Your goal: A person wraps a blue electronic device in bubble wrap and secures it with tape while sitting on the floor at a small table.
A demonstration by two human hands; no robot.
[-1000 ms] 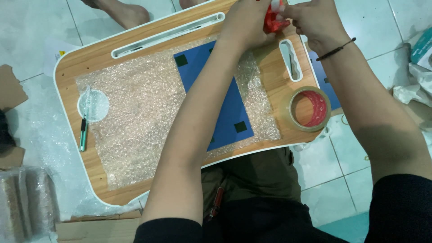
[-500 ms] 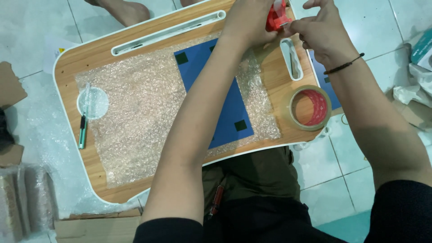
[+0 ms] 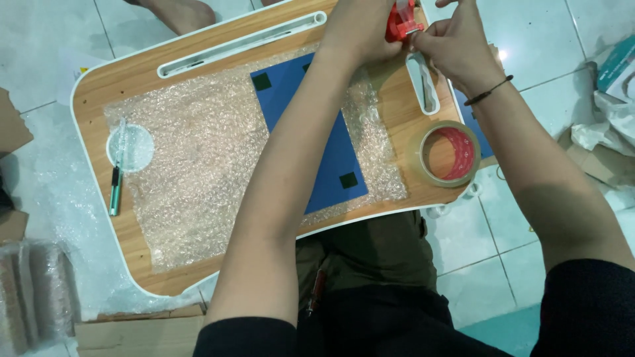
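Observation:
My left hand [image 3: 360, 26] grips a small red tape dispenser [image 3: 401, 21] at the far edge of a wooden lap table [image 3: 92, 99]. My right hand [image 3: 456, 43], with a dark band on its wrist, pinches at the dispenser's right side. Under my left forearm a blue flat rectangle [image 3: 334, 162] with dark corner squares lies on a sheet of bubble wrap [image 3: 198, 165] spread over the table. A roll of brown packing tape [image 3: 450, 153] rests at the table's right end, below my right wrist.
A green pen [image 3: 115, 188] lies by the round cup recess [image 3: 130, 147] at the table's left. Rolled bubble wrap [image 3: 33, 294] and cardboard [image 3: 132, 330] sit on the tiled floor at lower left. Bags and a box [image 3: 612, 106] lie at right. A bare foot [image 3: 182, 12] shows at top.
Both hands have shifted slightly right and nearer along the table's far edge, still working on the red dispenser. My right hand's fingers have closed in on it.

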